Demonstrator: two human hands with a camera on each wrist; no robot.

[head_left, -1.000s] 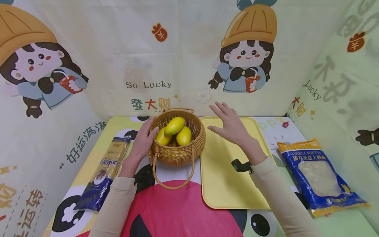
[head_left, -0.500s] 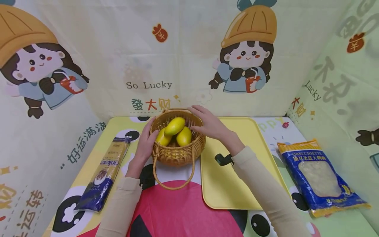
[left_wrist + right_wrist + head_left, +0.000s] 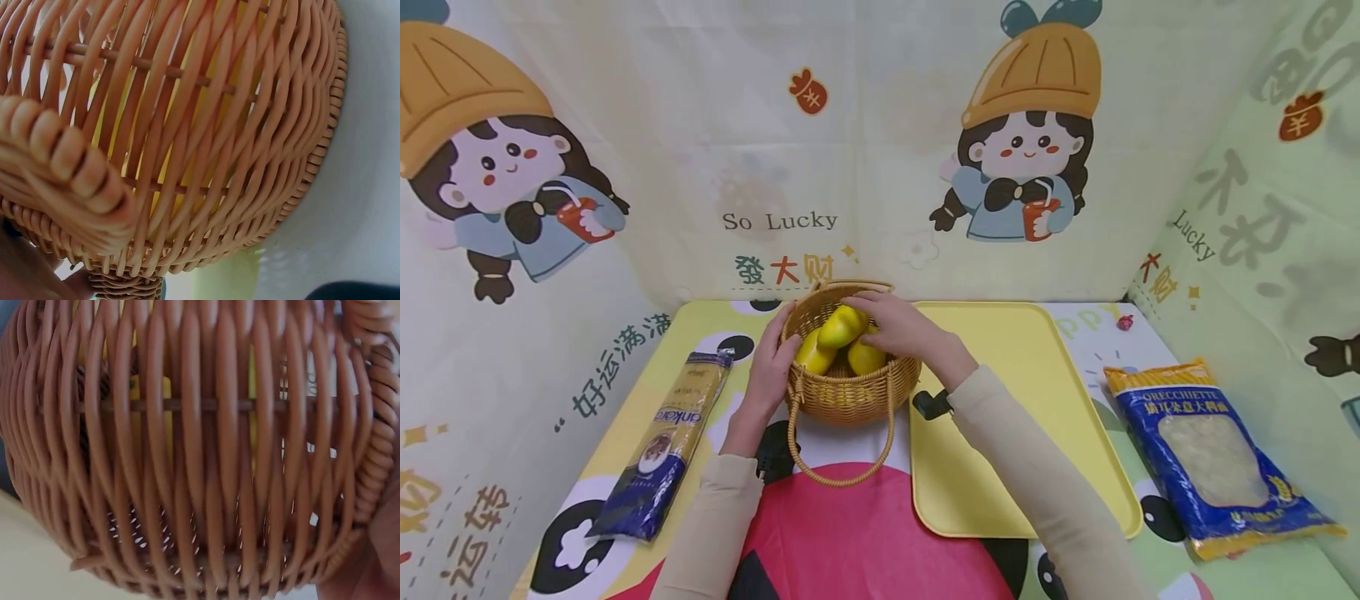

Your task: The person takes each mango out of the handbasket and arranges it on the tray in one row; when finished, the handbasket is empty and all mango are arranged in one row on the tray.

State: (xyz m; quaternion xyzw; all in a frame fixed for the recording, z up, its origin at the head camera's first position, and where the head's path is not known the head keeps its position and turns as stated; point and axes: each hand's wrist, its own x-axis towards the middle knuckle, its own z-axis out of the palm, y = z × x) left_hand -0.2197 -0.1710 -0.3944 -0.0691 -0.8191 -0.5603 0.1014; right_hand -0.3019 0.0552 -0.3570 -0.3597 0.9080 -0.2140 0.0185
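Note:
A round wicker basket [image 3: 850, 400] with a looped handle stands in the middle, holding three yellow mangoes. My left hand [image 3: 770, 367] grips its left rim, thumb over the edge. My right hand [image 3: 904, 327] reaches in over the right rim, its fingers and thumb pinching the top mango [image 3: 841, 328]. Beneath lie another mango [image 3: 814, 353] on the left and one [image 3: 867, 358] on the right, partly hidden by my hand. Both wrist views are mostly filled by the basket's woven wall [image 3: 206, 125], with yellow showing through the gaps; the fingertips are hidden there.
A yellow tray [image 3: 1000, 492] lies right of the basket, under my right forearm. At the far right is a blue-and-orange orecchiette bag [image 3: 1217, 458]. A long pasta packet [image 3: 662, 450] lies on the left. Printed cloth walls [image 3: 880, 167] enclose the back and sides.
My right hand has come left from above the tray, over the basket's right rim and onto the top mango, which has tilted slightly. My left hand stays at the left rim.

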